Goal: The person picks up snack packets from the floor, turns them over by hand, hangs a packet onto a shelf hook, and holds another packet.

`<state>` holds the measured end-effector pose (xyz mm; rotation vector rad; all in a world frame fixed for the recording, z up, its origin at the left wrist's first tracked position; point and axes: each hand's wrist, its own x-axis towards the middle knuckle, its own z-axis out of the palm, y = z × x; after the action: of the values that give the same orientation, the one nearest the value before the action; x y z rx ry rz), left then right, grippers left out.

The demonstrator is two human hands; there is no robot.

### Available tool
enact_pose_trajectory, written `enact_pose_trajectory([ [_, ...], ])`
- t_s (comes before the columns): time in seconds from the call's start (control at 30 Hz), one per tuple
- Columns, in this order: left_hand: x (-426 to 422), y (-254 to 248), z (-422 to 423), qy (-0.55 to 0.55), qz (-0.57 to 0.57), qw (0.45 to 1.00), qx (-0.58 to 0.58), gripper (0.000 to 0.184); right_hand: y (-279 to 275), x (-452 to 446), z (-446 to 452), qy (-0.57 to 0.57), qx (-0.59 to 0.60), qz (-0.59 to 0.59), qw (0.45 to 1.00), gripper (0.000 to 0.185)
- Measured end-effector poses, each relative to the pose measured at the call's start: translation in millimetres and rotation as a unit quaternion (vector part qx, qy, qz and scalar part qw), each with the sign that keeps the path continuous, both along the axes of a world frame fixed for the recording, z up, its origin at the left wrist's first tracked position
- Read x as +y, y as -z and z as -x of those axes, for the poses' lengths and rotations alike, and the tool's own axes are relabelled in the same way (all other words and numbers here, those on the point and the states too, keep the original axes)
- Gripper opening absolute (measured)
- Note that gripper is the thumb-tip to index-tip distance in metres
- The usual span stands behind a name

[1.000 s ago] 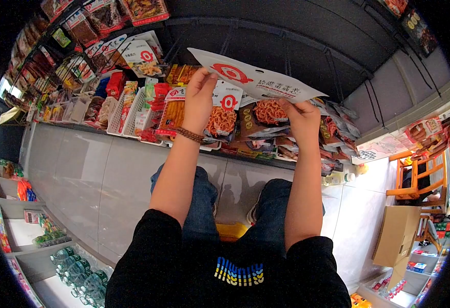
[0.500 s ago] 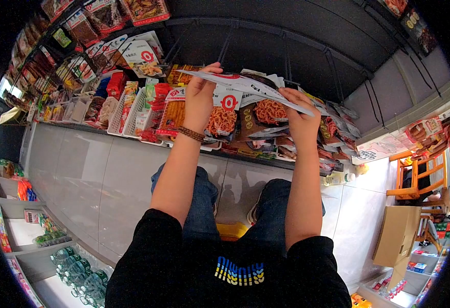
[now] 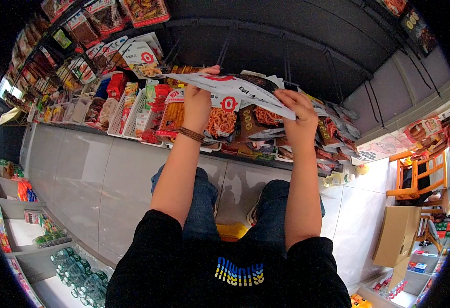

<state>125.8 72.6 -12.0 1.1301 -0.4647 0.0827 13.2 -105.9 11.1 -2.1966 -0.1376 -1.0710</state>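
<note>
Both my hands hold a white snack packet point(image 3: 230, 85) with a red mark and dark print, raised above the shelf's front. It is seen at a slant, nearly edge-on. My left hand point(image 3: 199, 102), below a brown beaded bracelet, grips the packet near its left part, fingertips over the far edge. At the right end, my right hand point(image 3: 299, 115) pinches it, with fingers on the upper face. Just beyond and below hang packets of reddish shredded snack point(image 3: 222, 122) and a yellow-orange snack packet point(image 3: 172, 118).
White plastic baskets point(image 3: 117, 117) stand left on the low shelf. Black hooks point(image 3: 288, 59) stick out from the dark rack. A clear bottle point(image 3: 339, 178) lies on the tiled floor point(image 3: 127, 179) at right, near a cardboard box point(image 3: 397, 233) and wooden chair point(image 3: 412, 179). Bottled water point(image 3: 81, 272) fills a lower-left shelf.
The white packet has shifted left and tilted, so more of its upper printed face shows. My right hand has turned slightly, its fingers moving left along with the packet.
</note>
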Motion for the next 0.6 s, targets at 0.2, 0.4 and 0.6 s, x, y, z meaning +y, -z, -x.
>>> enact_pose_trajectory([
  [0.2, -0.3, 5.1, -4.5, 0.014, 0.014, 0.999, 0.037, 0.016, 1.4, 1.3, -2.1, -0.026, -0.021, -0.008, 0.999, 0.032],
  [0.4, -0.8, 7.3, -1.8, -0.042, -0.042, 0.996, 0.071, 0.020, 6.1, 4.0, 0.8, -0.012, 0.023, -0.101, 0.995, 0.019],
  [0.6, -4.9, 1.8, -0.1, -0.038, -0.044, 0.997, 0.056, 0.026, 5.1, 5.8, 2.0, -0.052, 0.041, -0.190, 0.980, 0.018],
])
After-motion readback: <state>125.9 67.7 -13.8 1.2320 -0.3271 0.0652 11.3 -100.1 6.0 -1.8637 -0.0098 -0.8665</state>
